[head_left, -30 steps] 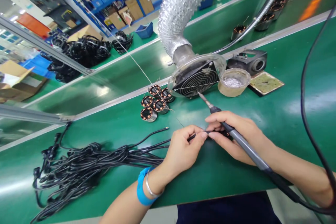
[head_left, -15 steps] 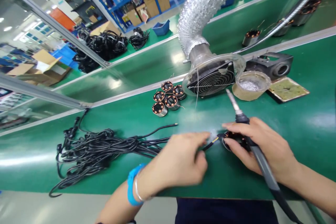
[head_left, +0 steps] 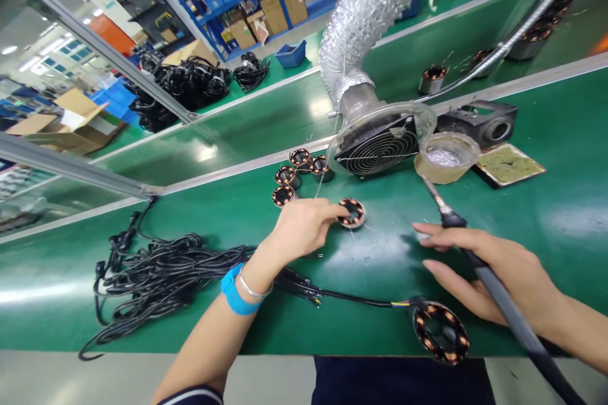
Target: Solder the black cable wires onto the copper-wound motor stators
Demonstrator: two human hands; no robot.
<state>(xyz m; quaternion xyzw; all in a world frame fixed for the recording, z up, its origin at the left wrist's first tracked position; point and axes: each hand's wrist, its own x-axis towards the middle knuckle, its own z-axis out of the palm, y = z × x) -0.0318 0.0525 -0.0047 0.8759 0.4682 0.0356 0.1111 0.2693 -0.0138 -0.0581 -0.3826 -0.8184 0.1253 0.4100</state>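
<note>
My left hand [head_left: 306, 224] pinches the rim of a motor stator [head_left: 358, 218] with copper windings, with a finger inside the ring. My right hand [head_left: 503, 272] holds a soldering iron [head_left: 491, 288]; its thumb and index finger are spread apart in front of the handle. The iron's tip points toward a translucent tub [head_left: 449, 168] of shiny metal bits. Near the table's front edge lies another stator [head_left: 460, 323], joined to a black cable [head_left: 351, 298] with a yellow wire showing. Several stators [head_left: 284, 195] stand grouped beyond my left hand.
A pile of black cables [head_left: 175, 272] covers the left of the green table [head_left: 370, 335]. An extractor fan [head_left: 375, 149] on a silver hose [head_left: 354, 31] stands at the back. Right of the tub are a framed yellowish pad [head_left: 510, 164] and a dark metal holder [head_left: 479, 123].
My left hand has left the cable and drawn one stator from the group toward the right. The wired stator now lies nearer the front edge, released by my right hand, which keeps the iron.
</note>
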